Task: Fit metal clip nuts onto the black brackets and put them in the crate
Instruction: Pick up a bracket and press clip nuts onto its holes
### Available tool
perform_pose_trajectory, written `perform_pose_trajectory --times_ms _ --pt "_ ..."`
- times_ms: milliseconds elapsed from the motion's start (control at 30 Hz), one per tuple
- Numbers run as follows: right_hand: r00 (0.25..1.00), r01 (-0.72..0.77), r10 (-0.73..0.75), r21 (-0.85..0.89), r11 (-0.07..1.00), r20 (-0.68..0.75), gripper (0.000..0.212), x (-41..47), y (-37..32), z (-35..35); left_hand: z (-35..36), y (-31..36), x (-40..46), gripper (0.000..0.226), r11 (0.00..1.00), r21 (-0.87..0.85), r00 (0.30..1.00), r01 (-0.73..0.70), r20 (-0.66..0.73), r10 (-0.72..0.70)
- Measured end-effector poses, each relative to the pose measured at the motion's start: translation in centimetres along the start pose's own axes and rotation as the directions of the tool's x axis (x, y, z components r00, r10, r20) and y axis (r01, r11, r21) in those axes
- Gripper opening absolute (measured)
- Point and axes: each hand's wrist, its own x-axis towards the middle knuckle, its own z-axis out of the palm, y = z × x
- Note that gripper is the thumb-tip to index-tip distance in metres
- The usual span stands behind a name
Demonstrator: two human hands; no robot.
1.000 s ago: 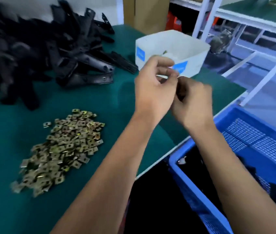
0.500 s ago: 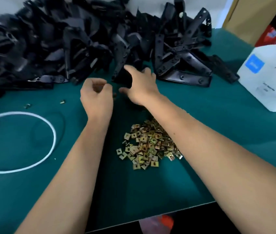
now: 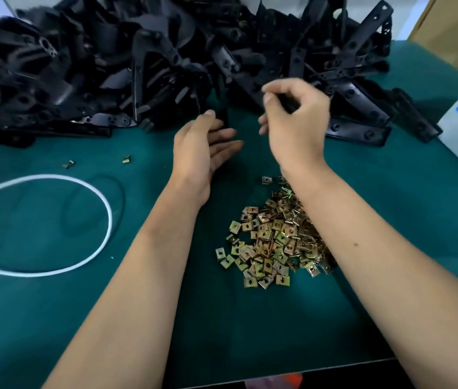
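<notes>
The step looks like fetching a fresh bracket: the right hand (image 3: 296,122), fingers curled, pinches a dark piece at the heap of black metal brackets (image 3: 143,66) filling the frame's top. The left hand (image 3: 202,147) hovers with fingers loose, holding nothing. Next it needs a nut from the pile of brass-coloured square clip nuts (image 3: 272,240) at lower centre; no crate shows.

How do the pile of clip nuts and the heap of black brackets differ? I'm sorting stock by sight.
The clip nuts are small, flat, brassy squares; the black brackets are long, dark, holed strips. The nuts lie in a low pile near the table's front edge; the brackets are heaped high along the back. The right hand reaches the brackets, while no hand touches the nuts. Both lie loose on the green table.
</notes>
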Motion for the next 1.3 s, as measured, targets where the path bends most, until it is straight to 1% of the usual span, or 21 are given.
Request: perform_pose_trajectory --times_ms 67,133,200,267,300,333,400,433,533,667,700,733,767,833,867,900,967,1033,1100,1200,1300 --pt "0.997 0.073 -0.071 0.064 0.995 -0.028 0.012 -0.1 -1.0 -0.8 0.3 0.2 -0.5 0.037 1.000 0.012 0.993 0.025 0.113 -0.026" --pt "0.966 0.254 -0.251 -0.046 0.966 0.057 0.010 -0.3 -1.7 -1.7 0.6 0.5 -1.0 0.045 1.000 0.021 0.982 0.018 0.188 -0.022" --pt "0.851 0.508 -0.443 -0.229 0.831 0.282 0.010 -0.9 -2.1 -2.5 1.0 0.8 -1.4 0.057 0.997 -0.075 0.978 -0.002 0.206 0.018" --pt "0.725 0.641 -0.452 -0.269 0.719 0.520 0.012 -1.4 -1.8 -3.1 1.1 1.3 -1.5 0.067 0.973 -0.222 0.988 -0.058 0.130 0.088" --pt "0.692 0.633 -0.395 -0.245 0.734 0.604 0.013 -1.6 -1.5 -3.4 0.9 1.6 -1.4 0.068 0.956 -0.276 0.991 -0.099 0.062 0.121" --pt "0.684 0.572 -0.312 -0.220 0.791 0.659 0.013 -1.7 -1.3 -3.8 0.6 1.8 -1.2 0.067 0.943 -0.301 0.990 -0.139 -0.008 0.144" --pt "0.691 0.396 -0.152 -0.195 0.897 0.707 0.015 -1.7 -0.8 -4.7 -0.2 2.2 -0.8 0.058 0.943 -0.280 0.982 -0.182 -0.092 0.162" --pt "0.692 0.353 -0.109 -0.202 0.913 0.714 0.016 -1.5 -0.4 -5.0 -0.5 2.3 -0.7 0.053 0.950 -0.253 0.982 -0.183 -0.098 0.163" --pt "0.698 0.333 -0.046 -0.268 0.904 0.714 0.011 -1.1 0.6 -5.9 -1.2 2.3 -0.6 0.046 0.960 -0.149 0.969 -0.238 -0.107 0.223" --pt "0.763 0.327 0.072 -0.478 0.815 0.643 0.006 0.5 1.4 -7.9 -1.1 2.7 -1.2 0.055 0.895 0.003 0.890 -0.446 -0.099 0.444" --pt "0.750 0.326 0.116 -0.517 0.792 0.651 0.009 0.9 1.5 -8.4 -1.1 2.9 -1.4 0.056 0.848 0.074 0.844 -0.525 -0.084 0.530" --pt "0.726 0.319 0.161 -0.535 0.782 0.669 0.011 1.2 1.5 -8.9 -1.0 3.0 -1.5 0.054 0.759 0.200 0.765 -0.620 -0.062 0.641" --pt "0.696 0.302 0.200 -0.534 0.790 0.690 0.011 1.3 1.5 -9.2 -1.0 3.0 -1.7 0.049 0.611 0.376 0.654 -0.696 -0.019 0.756" --pt "0.636 0.270 0.249 -0.514 0.814 0.730 0.008 1.2 1.4 -9.2 -0.8 2.7 -2.1 0.032 0.250 0.636 0.437 -0.730 0.154 0.886" --pt "0.618 0.267 0.261 -0.511 0.817 0.742 0.008 1.0 1.4 -9.1 -0.6 2.4 -2.4 0.024 0.112 0.691 0.383 -0.714 0.252 0.889" --pt "0.609 0.273 0.267 -0.513 0.814 0.747 0.008 0.9 1.4 -8.8 -0.3 2.0 -2.8 0.018 0.030 0.721 0.394 -0.692 0.342 0.853" --pt "0.611 0.280 0.265 -0.517 0.809 0.746 0.011 0.7 1.3 -8.4 0.3 1.0 -3.1 0.013 -0.026 0.776 0.531 -0.630 0.455 0.714" --pt "0.627 0.278 0.251 -0.512 0.812 0.738 0.013 0.4 1.2 -8.1 0.4 0.1 -3.0 0.015 -0.054 0.831 0.663 -0.554 0.479 0.575" --pt "0.691 0.237 0.209 -0.489 0.839 0.692 0.012 -0.1 1.3 -7.7 0.5 -0.7 -2.7 0.024 -0.096 0.862 0.748 -0.497 0.482 0.457" --pt "0.822 0.083 0.136 -0.354 0.931 0.552 0.011 -1.0 1.7 -6.3 0.5 -1.2 -2.8 0.049 -0.121 0.879 0.816 -0.462 0.474 0.331" --pt "0.884 -0.065 0.138 -0.174 0.983 0.447 0.010 -1.9 1.9 -4.9 0.2 -1.1 -2.9 0.074 -0.065 0.899 0.859 -0.432 0.433 0.272"
